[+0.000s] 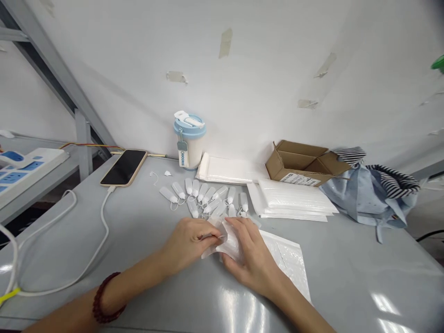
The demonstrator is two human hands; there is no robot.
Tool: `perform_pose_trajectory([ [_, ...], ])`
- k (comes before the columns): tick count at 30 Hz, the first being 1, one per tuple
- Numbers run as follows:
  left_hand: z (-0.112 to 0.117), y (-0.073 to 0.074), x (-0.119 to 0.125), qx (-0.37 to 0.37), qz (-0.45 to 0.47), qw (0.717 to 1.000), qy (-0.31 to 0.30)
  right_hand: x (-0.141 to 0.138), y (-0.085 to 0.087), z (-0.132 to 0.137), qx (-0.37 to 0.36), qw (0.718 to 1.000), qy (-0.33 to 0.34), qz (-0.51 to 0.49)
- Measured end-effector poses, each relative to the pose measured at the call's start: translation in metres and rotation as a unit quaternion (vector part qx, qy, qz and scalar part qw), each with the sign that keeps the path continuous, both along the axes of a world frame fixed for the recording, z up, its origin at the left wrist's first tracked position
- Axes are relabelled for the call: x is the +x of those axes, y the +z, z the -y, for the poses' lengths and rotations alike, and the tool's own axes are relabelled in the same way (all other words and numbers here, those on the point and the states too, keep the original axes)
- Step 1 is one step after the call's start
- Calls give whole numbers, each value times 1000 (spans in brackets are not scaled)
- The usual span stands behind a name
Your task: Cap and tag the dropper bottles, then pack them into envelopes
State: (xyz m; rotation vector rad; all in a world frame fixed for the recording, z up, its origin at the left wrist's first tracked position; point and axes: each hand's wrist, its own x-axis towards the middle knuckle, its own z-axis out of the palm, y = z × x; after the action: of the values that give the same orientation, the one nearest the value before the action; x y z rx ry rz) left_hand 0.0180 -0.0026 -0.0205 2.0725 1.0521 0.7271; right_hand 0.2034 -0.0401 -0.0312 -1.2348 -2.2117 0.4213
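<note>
Seemingly, my left grip (189,243) pinches a white plastic sleeve (227,243) end-on, while my nearer right grip (248,259) presses spread across it.

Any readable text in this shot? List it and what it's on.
Tumbler label: "GIVCCUS", running vertically, letters uncertain.
Box label: print too small to read.
Nothing else readable.
</note>
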Motion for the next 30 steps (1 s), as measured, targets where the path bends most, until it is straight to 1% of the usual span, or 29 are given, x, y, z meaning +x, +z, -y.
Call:
perform_pose_trajectory([
  [3, 2, -5, 1, 32, -15, 999, 10, 0, 0, 1, 1, 1000, 4, -2],
  [7, 0, -10, -2, 130, -53, 990, 1, -1, -1, 0, 8, 1000, 11, 8],
  [9, -1, -9, -3, 151, -56, 987, 2, -2, -1, 0, 15, 1000, 19, 19],
  [10, -2, -8, -4, 141, -55, 988, 6, -3, -2, 0, 18, 999, 22, 25],
  [14, 1, -6, -1, 55, -61, 996, 29, -7, -2, 1, 18, 999, 38, 28],
  [16, 3, -9, 1, 55, -61, 996, 30, -8, -2, 2, 16, 999, 45, 23],
  [19, 4, -12, 2, 79, -56, 995, -15, -8, -2, 3, 18, 999, 47, 19],
  [21, 3, -12, 0, 77, -53, 994, -53, -7, -3, 3, 15, 999, 46, 14],
  [25, 3, -4, -4, 25, -74, 992, -100, -5, -4, 2, 15, 999, 41, -1],
  [28, 4, 2, -5, 1, -77, 987, -139, -6, -4, 2, 14, 999, 47, 2],
  [29, 3, 3, -6, -10, -70, 988, -140, -6, -4, 2, 13, 999, 49, 4],
  [30, 2, 5, -7, -31, -59, 990, -126, -6, -3, 2, 11, 999, 48, 5],
])
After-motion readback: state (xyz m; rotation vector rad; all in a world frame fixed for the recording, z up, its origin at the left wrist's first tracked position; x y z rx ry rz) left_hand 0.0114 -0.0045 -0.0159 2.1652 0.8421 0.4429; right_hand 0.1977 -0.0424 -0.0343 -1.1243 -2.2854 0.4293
